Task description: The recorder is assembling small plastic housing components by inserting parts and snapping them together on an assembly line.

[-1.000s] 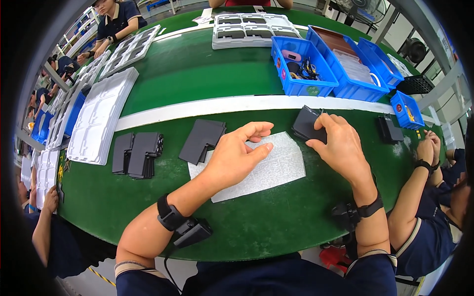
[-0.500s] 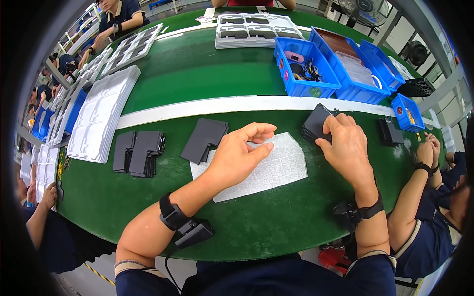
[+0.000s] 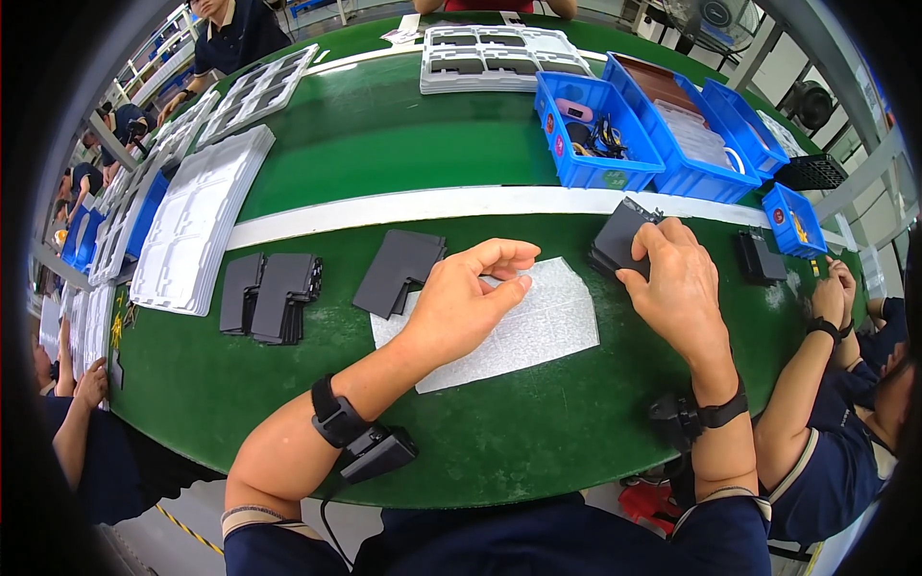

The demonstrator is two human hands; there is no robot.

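On the green bench (image 3: 384,144), from white trays (image 3: 192,226) and dark plate stacks (image 3: 274,293) leftward to blue bins (image 3: 615,173) rightward, the left hand (image 3: 461,307) hovers half-curled, empty, over white foam sheet (image 3: 519,326), the right hand (image 3: 677,283) clamping a flat dark-grey case (image 3: 615,235).

desk (image 3: 384,154) deep green with white stripe (image 3: 403,204) across, foam sheet (image 3: 519,326) white and dimpled, dark grey part (image 3: 619,235) in right hand, flat pads (image 3: 399,271) same dark grey, bins (image 3: 591,158) bright blue, trays (image 3: 192,226) off-white
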